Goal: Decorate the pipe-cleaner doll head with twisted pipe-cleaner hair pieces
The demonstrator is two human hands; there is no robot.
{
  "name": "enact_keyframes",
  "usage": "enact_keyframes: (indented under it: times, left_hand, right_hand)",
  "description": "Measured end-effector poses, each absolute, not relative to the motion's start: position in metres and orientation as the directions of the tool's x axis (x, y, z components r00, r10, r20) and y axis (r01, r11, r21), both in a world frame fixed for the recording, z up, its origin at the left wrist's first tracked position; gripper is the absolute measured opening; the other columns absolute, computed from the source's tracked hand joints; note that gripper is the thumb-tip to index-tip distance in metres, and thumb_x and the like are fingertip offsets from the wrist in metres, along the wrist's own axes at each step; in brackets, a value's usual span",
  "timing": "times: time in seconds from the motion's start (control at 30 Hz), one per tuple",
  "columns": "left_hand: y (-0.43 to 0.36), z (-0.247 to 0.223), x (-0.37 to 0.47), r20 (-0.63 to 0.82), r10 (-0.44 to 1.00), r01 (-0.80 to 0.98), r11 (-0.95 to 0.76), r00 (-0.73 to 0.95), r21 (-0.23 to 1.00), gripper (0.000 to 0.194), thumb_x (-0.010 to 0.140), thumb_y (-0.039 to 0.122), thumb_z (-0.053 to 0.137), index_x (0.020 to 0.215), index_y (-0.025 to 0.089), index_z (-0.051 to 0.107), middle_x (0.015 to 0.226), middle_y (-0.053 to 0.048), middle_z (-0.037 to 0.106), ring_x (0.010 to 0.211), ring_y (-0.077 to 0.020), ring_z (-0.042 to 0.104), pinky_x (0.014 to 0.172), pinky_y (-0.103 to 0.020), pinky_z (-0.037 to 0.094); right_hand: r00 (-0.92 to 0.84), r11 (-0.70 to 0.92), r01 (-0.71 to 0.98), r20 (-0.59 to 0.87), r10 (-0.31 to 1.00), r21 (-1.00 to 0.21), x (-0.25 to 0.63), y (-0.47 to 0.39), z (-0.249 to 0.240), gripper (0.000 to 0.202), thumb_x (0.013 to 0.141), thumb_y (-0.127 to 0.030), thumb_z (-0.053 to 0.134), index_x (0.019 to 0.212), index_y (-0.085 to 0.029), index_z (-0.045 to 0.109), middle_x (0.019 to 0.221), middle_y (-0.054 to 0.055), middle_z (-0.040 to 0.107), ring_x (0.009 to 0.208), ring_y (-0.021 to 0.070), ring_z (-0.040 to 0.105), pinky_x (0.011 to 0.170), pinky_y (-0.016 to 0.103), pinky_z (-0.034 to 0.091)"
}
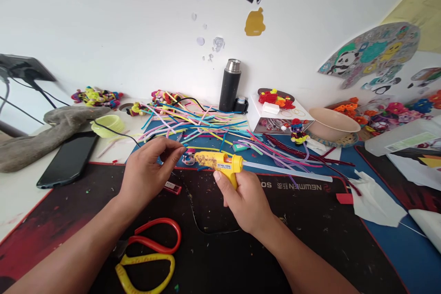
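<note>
1. The right hand (246, 195) was closed round the handle of a yellow glue gun (218, 163), held over the dark mat (220, 257) with its nozzle toward nine o'clock.
2. A translucent glue stick (292, 172) ran out of its back, toward between three and four o'clock.
3. The left hand (148, 165) was near the nozzle, thumb and forefinger pinched narrow; whether anything sat between them, I could not tell.
4. A small doll-like piece (189, 157) lay just beyond the nozzle, at nine o'clock from the gun.
5. Also from the gun: loose coloured pipe cleaners (200, 124) at eleven o'clock, a black flask (229, 87) upright at twelve, a beige bowl (334, 119) between two and three, scissors (151, 250) between seven and eight, and a phone (69, 161) at nine.
</note>
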State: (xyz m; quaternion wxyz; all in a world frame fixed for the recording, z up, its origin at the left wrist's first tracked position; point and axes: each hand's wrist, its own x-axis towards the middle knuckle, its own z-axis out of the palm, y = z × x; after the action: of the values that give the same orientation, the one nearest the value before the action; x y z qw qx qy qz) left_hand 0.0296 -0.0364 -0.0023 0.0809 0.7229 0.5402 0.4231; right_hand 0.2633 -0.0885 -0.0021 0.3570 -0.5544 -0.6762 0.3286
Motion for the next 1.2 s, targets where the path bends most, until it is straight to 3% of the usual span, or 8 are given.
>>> enact_keyframes:
  times: [0.17,0.97,1.2]
  left_hand:
    - [-0.0358,-0.0028,0.0280,0.575,0.810,0.738,-0.454,0.110,0.499,0.017,0.100,0.039,0.066,0.090,0.028,0.075,0.083,0.000,0.077,0.073,-0.0200,0.070,0.070,-0.030,0.053]
    - [-0.0366,-0.0025,0.0264,0.646,0.733,0.758,-0.540,0.211,0.365,0.016,0.105,0.031,0.065,0.094,0.026,0.075,0.088,-0.001,0.079,0.078,-0.0196,0.073,0.073,-0.030,0.051]
    - [-0.0357,-0.0041,0.0242,0.687,0.675,0.785,-0.566,0.267,0.251,0.016,0.106,0.029,0.065,0.095,0.024,0.074,0.087,-0.002,0.079,0.079,-0.0199,0.074,0.072,-0.030,0.051]
  right_hand:
    - [-0.131,0.158,0.509,0.105,0.986,-0.846,0.2633,-0.0888,-0.0023,0.053,0.105,-0.055,0.051,0.062,-0.025,0.048,0.050,0.001,0.057,0.050,0.0159,0.055,0.053,0.030,0.038]
    - [-0.152,0.140,0.519,0.070,0.986,-0.843,0.2631,-0.0897,-0.0002,0.051,0.105,-0.055,0.051,0.063,-0.025,0.048,0.050,0.002,0.057,0.049,0.0164,0.056,0.054,0.031,0.037]
    - [-0.158,0.153,0.515,0.082,0.984,-0.843,0.2623,-0.0904,-0.0010,0.050,0.105,-0.053,0.052,0.063,-0.025,0.049,0.050,0.001,0.057,0.048,0.0159,0.056,0.054,0.031,0.037]
